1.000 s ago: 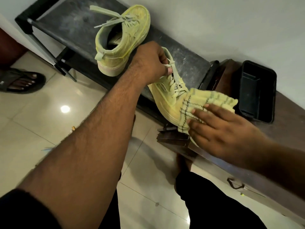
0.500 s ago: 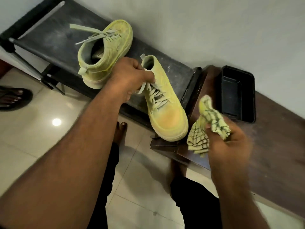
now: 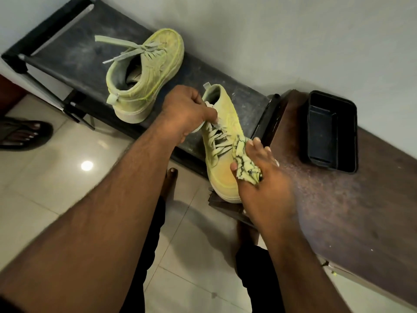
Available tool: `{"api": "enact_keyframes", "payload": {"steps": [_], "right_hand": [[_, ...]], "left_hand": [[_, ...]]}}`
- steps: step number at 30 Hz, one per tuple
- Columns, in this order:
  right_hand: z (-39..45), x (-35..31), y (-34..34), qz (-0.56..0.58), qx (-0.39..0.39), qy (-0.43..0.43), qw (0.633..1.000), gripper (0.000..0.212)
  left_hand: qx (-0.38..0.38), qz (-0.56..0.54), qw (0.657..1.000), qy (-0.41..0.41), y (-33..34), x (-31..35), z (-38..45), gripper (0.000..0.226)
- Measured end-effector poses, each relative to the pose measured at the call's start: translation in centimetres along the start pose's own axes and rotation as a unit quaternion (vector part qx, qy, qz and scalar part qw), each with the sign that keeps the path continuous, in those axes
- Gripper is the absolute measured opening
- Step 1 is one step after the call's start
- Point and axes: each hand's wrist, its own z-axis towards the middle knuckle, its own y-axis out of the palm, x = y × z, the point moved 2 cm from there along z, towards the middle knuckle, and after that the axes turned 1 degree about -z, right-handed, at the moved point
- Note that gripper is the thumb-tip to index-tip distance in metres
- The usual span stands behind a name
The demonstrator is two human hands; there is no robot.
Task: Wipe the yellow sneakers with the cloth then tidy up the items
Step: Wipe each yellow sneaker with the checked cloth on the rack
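Two yellow sneakers are on a dusty black rack [image 3: 67,62]. The far sneaker [image 3: 146,73] stands alone with its laces loose. My left hand [image 3: 185,111] grips the near sneaker [image 3: 222,168] at its tongue and collar, toe pointing toward me over the rack's front edge. My right hand [image 3: 264,177] holds a bunched yellow checked cloth [image 3: 244,163] against the right side of that sneaker's toe and laces.
A black rectangular tray [image 3: 331,132] sits on the dark wooden bench [image 3: 361,199] to the right, against the wall. Pale tiled floor lies below. Another person's sandalled foot [image 3: 22,132] is at the left edge. My legs are at the bottom.
My right hand brought the cloth from the air beside the sneaker back onto its toe and lace area. My left hand keeps its grip on the near sneaker.
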Motion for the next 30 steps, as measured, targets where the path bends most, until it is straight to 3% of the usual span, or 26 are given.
{"api": "enact_keyframes", "payload": {"steps": [5, 10, 13, 17, 21, 25, 30], "right_hand": [[-4.3, -0.6, -1.2, -0.093, 0.004, -0.028, 0.995, 0.056], [-0.4, -1.9, -0.9, -0.156, -0.055, 0.013, 0.986, 0.071], [-2.2, -2.2, -0.1, -0.204, -0.053, -0.013, 0.977, 0.064], [-3.2, -2.1, 0.9, -0.266, 0.007, -0.073, 0.961, 0.048], [-0.3, -2.2, 0.5, -0.272, 0.014, -0.056, 0.961, 0.047], [-1.5, -3.0, 1.3, -0.303, -0.053, -0.122, 0.944, 0.042], [-0.1, -2.5, -0.1, -0.257, -0.008, -0.084, 0.963, 0.051]], "left_hand": [[-0.011, 0.023, 1.0, 0.016, 0.4, 0.3, -0.2, 0.035], [-0.005, 0.046, 0.998, 0.037, 0.7, 0.5, -0.5, 0.032], [0.002, 0.041, 0.999, 0.036, 0.6, 0.4, -0.4, 0.032], [-0.014, 0.059, 0.997, 0.039, 0.4, 0.5, -0.4, 0.031], [-0.02, 0.063, 0.997, 0.05, 0.2, 0.6, -0.6, 0.029], [-0.038, 0.061, 0.996, 0.054, 0.2, 0.8, -0.9, 0.027], [-0.017, 0.061, 0.997, 0.049, 0.3, 0.9, -1.0, 0.029]]}}
